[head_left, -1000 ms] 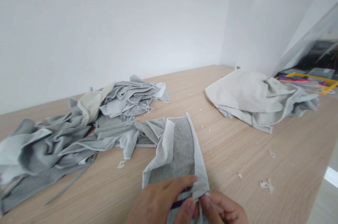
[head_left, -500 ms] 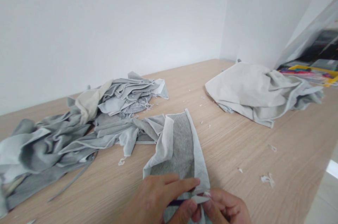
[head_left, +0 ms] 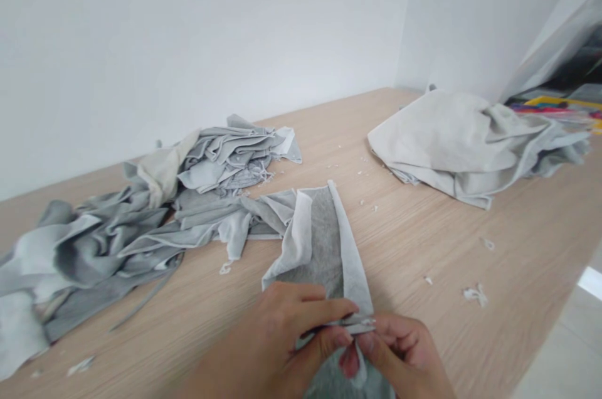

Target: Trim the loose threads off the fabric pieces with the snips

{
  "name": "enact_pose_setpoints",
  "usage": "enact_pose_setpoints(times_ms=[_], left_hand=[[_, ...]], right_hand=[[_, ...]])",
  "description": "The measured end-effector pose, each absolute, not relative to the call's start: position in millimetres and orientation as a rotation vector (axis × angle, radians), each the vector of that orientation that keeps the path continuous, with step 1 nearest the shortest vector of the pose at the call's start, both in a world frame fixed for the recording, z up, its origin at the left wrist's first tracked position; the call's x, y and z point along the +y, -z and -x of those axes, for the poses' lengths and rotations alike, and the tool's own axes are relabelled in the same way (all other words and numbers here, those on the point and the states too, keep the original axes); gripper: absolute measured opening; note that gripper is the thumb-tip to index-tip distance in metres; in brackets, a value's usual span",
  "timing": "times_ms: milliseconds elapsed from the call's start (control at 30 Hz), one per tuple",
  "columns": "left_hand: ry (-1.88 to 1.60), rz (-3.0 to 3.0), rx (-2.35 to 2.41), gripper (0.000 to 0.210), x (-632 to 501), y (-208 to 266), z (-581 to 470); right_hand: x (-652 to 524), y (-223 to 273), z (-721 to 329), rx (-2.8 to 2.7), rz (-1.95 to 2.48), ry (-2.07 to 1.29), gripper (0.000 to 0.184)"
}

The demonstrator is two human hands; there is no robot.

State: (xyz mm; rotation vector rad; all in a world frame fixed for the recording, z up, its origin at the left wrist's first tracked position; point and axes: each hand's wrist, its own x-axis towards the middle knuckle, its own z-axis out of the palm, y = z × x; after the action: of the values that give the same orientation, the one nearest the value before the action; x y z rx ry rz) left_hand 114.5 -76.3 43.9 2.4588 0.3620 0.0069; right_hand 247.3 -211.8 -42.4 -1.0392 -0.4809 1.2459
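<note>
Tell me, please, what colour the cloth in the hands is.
The cloth is grey with paler edges, best seen in the head view.

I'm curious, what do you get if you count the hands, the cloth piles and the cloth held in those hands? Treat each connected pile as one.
Hands: 2 (left hand, right hand)
Cloth piles: 2 (left pile, right pile)
Held cloth: 1
Total: 5

You face 2 white walls [head_left: 211, 29] meeting behind your wood-grain desk [head_left: 437, 242]; right of the desk, you see pale tiled floor [head_left: 559, 349] and a bright strip [head_left: 591, 282].
</note>
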Motion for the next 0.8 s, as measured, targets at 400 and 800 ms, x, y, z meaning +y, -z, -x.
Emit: enact_pose_setpoints(times_ms=[400, 800], left_hand=[[0.011, -2.373, 0.339, 0.030, -74, -37, -117], [0.015, -2.131, 0.400, 0.051, -69, -28, -121]], right_hand=[[-212, 32, -245, -0.408, 1.047, -1.242, 0.035], [-214, 38, -246, -0.436, 1.137, -1.167, 0.033]])
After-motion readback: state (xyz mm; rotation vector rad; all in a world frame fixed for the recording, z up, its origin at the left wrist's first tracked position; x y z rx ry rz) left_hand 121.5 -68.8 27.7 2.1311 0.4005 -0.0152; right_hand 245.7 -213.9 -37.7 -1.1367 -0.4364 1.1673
